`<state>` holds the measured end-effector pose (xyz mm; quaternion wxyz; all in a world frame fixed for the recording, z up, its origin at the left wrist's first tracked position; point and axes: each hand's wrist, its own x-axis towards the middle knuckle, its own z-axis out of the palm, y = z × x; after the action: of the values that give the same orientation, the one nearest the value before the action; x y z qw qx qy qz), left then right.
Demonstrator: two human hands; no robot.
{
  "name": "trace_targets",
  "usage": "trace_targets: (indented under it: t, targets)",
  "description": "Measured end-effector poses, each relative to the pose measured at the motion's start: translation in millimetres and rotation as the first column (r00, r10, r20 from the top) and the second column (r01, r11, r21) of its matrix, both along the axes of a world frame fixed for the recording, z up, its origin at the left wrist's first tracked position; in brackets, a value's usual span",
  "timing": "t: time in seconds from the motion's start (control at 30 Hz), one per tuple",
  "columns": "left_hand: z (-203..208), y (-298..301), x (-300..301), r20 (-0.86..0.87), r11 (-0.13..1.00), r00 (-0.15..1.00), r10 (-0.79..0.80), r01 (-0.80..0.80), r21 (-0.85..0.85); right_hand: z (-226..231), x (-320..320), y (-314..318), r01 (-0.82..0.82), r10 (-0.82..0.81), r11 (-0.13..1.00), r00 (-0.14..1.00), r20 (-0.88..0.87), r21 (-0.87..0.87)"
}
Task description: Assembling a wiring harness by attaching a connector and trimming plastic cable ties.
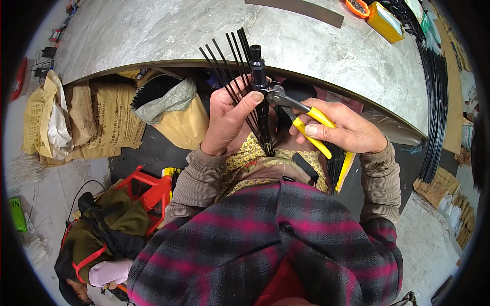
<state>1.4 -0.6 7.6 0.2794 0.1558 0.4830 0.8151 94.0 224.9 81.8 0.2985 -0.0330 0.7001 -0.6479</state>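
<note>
My left hand [228, 113] is closed around what looks like an umbrella frame [259, 71], with a black stepped cylinder standing upright at its top. Thin black rods [237, 50] fan out beyond my fingers, and more of them run down toward my lap. My left thumb presses near the base of the cylinder. In my right hand [352, 127] is a pair of pliers [321, 117] with yellow handles. Their jaws touch the frame just below the cylinder, close to my left thumb; what lies between the jaws cannot be made out.
A grey marble-patterned table [168, 35] curves ahead, with an orange bowl [358, 7] and a yellow box [385, 23] at its far right. Long black rods [434, 112] hang over its right end. Left are paper sacks [115, 115], a red stool [153, 188] and a person [109, 270].
</note>
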Motion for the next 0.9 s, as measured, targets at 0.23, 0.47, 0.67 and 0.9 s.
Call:
trace_targets:
  t: [0.23, 0.47, 0.67, 0.9]
  targets:
    - [-1.1, 0.4, -1.9, -0.033, 0.998, 0.999, 0.002, -0.004, -0.061, -0.8, -1.7, 3.6, 0.005, -0.003, 0.998, 0.999, 0.034, -0.065]
    - [-8.1, 0.7, -7.3, -0.074, 0.999, 0.997, 0.01, -0.013, -0.038, -1.7, -4.8, 2.7, -0.004, 0.006, 0.999, 0.998, 0.058, -0.034]
    - [-13.4, -2.3, -11.8, -0.005, 0.999, 1.0, 0.01, -0.01, -0.046, -9.5, 6.9, 0.6, 0.087, -0.083, 0.996, 0.991, 0.102, -0.037]
    - [-16.3, -0.2, -11.4, -0.026, 0.996, 0.999, 0.027, -0.029, -0.082, -38.9, 9.8, 14.8, 0.495, -0.449, 0.82, 0.868, 0.213, -0.287]
